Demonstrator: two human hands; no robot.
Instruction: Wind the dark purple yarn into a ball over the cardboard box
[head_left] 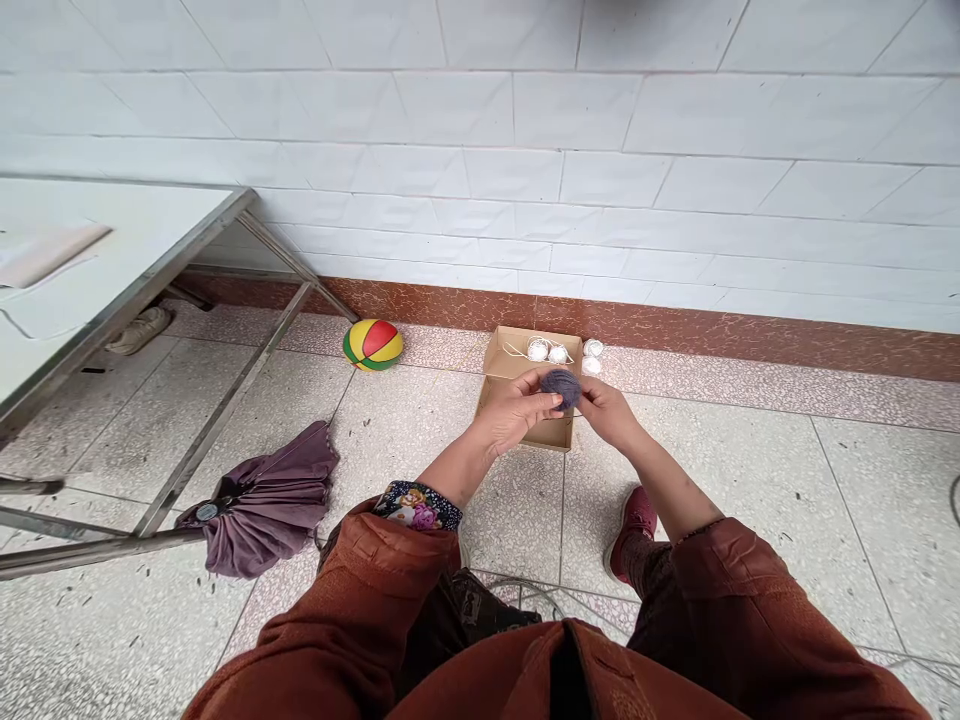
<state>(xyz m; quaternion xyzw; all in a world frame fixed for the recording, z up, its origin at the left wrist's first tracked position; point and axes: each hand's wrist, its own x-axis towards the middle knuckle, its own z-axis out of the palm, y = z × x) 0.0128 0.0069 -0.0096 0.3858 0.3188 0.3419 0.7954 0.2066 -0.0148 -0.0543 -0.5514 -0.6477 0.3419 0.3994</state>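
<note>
My left hand [517, 408] is closed around a ball of dark grey-purple yarn [561, 388], with its thumb along the near side. At the ball's right edge is my right hand [606, 408], its fingers pinched together at the yarn; its fingertips are partly hidden. Below the hands stands a shallow open cardboard box [553, 434], its lid part leaning toward the wall. Two balls of white yarn [546, 350] lie in the far part, with a loose strand to their left. More white yarn balls [592, 356] rest on the floor just right of the box.
A red, yellow and green ball [373, 345] lies by the wall. To the left stands a metal-framed table [150, 255], with a folded purple umbrella [274, 495] near its lower bar. A shoe [140, 330] shows under the table. Cables [551, 592] lie near my feet.
</note>
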